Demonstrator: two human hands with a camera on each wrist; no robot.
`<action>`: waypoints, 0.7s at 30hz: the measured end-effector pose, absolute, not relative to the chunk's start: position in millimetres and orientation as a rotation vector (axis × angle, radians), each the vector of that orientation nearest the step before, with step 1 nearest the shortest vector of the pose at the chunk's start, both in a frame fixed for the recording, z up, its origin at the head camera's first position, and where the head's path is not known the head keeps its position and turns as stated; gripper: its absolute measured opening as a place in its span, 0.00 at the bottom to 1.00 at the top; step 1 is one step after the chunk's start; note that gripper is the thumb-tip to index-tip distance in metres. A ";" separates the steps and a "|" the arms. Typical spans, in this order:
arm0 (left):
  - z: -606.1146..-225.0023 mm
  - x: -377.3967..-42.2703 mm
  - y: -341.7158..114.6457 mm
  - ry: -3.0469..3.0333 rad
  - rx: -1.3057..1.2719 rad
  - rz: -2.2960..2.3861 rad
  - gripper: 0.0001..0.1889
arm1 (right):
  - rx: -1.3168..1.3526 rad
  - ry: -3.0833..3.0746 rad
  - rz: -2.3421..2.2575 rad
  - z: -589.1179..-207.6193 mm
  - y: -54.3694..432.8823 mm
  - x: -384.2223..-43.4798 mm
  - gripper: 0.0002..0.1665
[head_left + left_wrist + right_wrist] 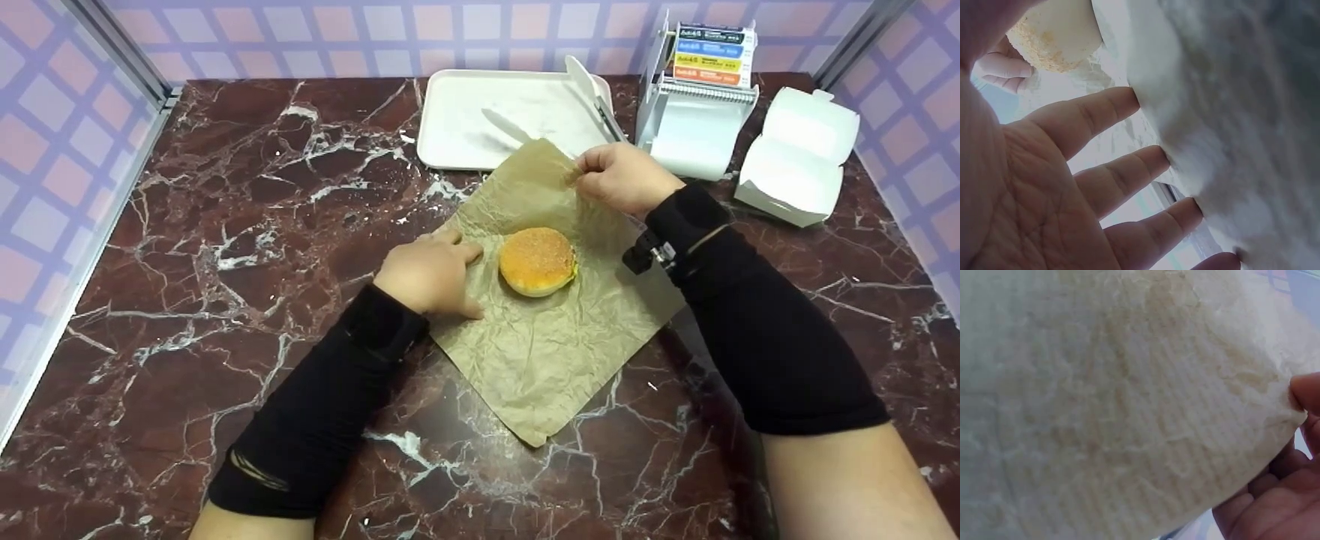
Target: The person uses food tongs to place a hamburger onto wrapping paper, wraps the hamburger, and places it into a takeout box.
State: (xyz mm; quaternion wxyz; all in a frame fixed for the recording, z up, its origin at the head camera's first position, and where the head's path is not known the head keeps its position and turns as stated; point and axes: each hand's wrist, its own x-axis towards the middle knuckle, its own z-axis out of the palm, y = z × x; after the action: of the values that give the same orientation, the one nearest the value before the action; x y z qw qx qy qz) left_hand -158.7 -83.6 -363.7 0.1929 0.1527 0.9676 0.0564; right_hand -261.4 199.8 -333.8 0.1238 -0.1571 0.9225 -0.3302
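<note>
A burger [536, 261] with a golden, crumb-topped bun lies near the middle of a crumpled brown sheet of wrapping paper [555, 352]. My right hand [626, 176] pinches the paper's upper right edge between thumb and fingers, lifting it off the table; the right wrist view shows the paper [1129, 410] stretched away from that pinch. To the left of the burger, my left hand [431, 276] rests on the paper's left edge with fingers spread. In the left wrist view its fingertips touch the paper, and part of the bun [1055, 34] shows beyond.
Behind the paper is a white tray [457, 112] with a knife [506, 124] and another white-bladed utensil [589, 86]. A dispenser with coloured label rolls [701, 97] stands at the back right, beside an open white box [795, 169]. The table [225, 337] is dark red marble.
</note>
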 end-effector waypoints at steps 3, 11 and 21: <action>-364.6 -160.0 -83.1 2.703 0.410 0.154 0.55 | -0.476 2.715 -0.966 -333.4 199.4 -258.7 0.16; -363.5 -162.7 -81.7 2.680 0.384 0.147 0.55 | -0.461 2.639 -1.220 -336.0 193.4 -248.6 0.10; -362.2 -160.6 -79.2 2.699 0.450 0.128 0.51 | -0.560 2.710 -1.234 -339.5 185.7 -241.5 0.14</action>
State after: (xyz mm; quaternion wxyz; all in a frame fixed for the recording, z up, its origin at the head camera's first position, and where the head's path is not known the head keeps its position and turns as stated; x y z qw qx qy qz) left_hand -160.6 -79.2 -362.2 0.1996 0.1611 0.9655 0.0457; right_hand -241.5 185.7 -339.5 0.0558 -0.1844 0.8931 -0.4066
